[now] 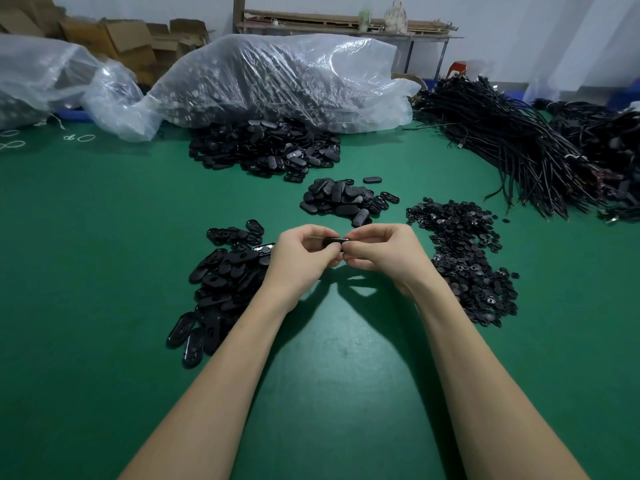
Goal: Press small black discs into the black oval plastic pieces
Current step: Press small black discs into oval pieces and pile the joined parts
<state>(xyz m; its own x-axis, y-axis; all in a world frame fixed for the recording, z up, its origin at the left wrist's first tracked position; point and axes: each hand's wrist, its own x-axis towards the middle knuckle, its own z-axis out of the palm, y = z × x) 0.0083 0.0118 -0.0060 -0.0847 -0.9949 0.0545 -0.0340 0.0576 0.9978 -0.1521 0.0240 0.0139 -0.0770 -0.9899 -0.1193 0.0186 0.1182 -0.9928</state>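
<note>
From my feed the scene is evenly and fairly brightly lit from overhead, and my forearms and hands [341, 252] throw soft, doubled shadows onto the green worktop [104, 254] just below the wrists. White glare sits on the clear plastic bags [277, 81] at the back. The wide lens bows the far edge and corners, and the black piles merge into detail-poor masses, slightly soft toward the rim.

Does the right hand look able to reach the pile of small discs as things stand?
Probably yes: the pile of small discs lies beside the right hand with nothing between, though that hand now pinches the oval piece.
</note>
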